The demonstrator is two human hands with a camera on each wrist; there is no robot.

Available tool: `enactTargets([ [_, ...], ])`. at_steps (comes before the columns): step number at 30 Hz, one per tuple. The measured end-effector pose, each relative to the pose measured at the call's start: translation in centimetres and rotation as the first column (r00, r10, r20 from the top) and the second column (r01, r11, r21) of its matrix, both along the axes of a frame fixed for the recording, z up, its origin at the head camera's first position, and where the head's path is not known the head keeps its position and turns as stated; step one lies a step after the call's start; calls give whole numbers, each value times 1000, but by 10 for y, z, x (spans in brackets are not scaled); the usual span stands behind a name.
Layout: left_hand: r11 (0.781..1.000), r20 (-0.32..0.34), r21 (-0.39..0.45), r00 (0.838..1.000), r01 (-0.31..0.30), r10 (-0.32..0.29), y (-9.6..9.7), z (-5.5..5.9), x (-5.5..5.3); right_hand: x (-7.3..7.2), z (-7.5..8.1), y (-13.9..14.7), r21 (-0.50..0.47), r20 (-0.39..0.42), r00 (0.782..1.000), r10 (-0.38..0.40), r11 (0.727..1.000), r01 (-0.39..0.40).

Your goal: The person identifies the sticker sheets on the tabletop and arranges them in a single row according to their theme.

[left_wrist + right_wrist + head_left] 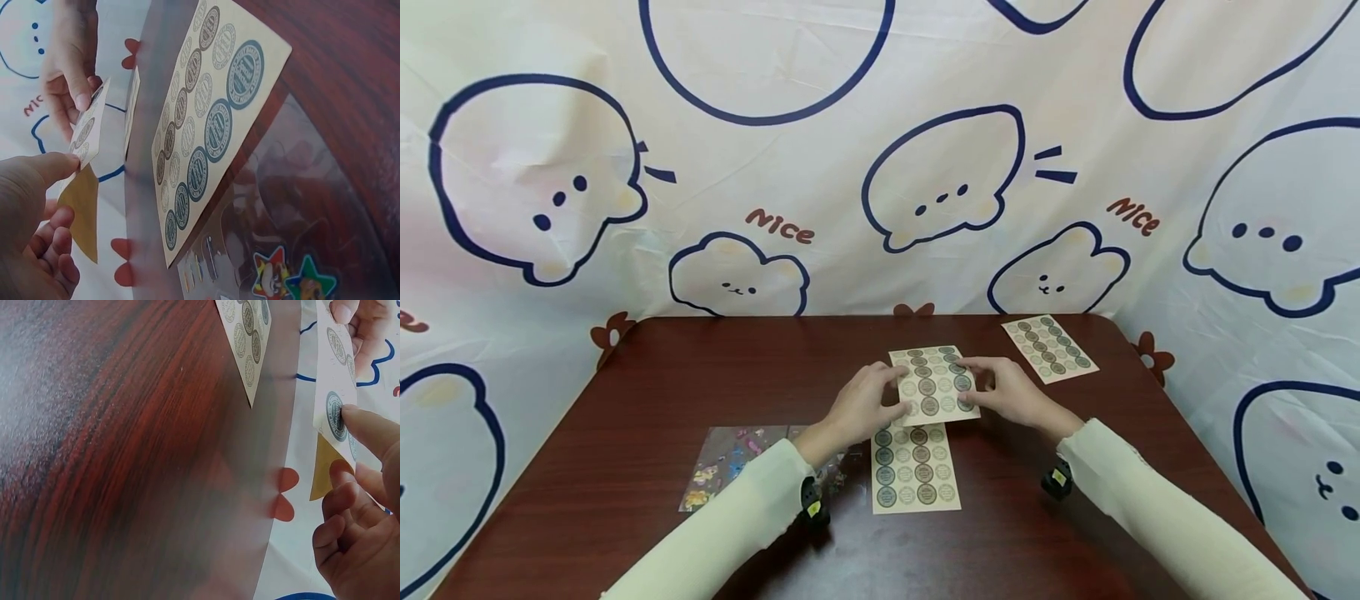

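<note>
Both hands hold a cream sheet of round stickers [937,385] by its two sides, raised over the middle of the table. The left hand [859,406] pinches the left edge, thumb on the printed face and fingers curled behind. On the opposite edge, the right hand [1013,393] grips with its thumb and fingers. A tan surface [84,212] shows below the held sheet in the left wrist view. Nearer the person, a second sticker sheet [916,483] lies flat, its far end overlapped by the raised one in the head view. Its circles are dark green, brown and pale.
A third sticker sheet [1051,350] lies at the table's far right corner. Left of the middle is a clear plastic bag [722,458] with colourful stickers, partly behind the left forearm. Behind the dark wooden table [700,375] hangs a cartoon-printed cloth [835,183].
</note>
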State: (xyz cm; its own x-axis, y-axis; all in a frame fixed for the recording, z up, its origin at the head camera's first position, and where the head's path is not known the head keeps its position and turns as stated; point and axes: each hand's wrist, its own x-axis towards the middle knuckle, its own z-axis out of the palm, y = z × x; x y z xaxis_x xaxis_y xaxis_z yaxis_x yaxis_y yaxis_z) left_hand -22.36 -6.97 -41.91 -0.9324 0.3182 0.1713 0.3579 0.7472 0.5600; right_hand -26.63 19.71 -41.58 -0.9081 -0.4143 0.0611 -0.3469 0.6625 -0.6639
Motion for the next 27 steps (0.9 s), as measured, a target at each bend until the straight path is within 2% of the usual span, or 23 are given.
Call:
enactTargets([
  [12, 999, 9, 33, 1000, 30, -30, 5, -2, 7, 8, 0, 9, -17, -11, 1000, 1, 1000, -1],
  [27, 999, -9, 5, 999, 54, -54, 15, -6, 15, 23, -2, 23, -41, -38, 999, 11, 999, -12],
])
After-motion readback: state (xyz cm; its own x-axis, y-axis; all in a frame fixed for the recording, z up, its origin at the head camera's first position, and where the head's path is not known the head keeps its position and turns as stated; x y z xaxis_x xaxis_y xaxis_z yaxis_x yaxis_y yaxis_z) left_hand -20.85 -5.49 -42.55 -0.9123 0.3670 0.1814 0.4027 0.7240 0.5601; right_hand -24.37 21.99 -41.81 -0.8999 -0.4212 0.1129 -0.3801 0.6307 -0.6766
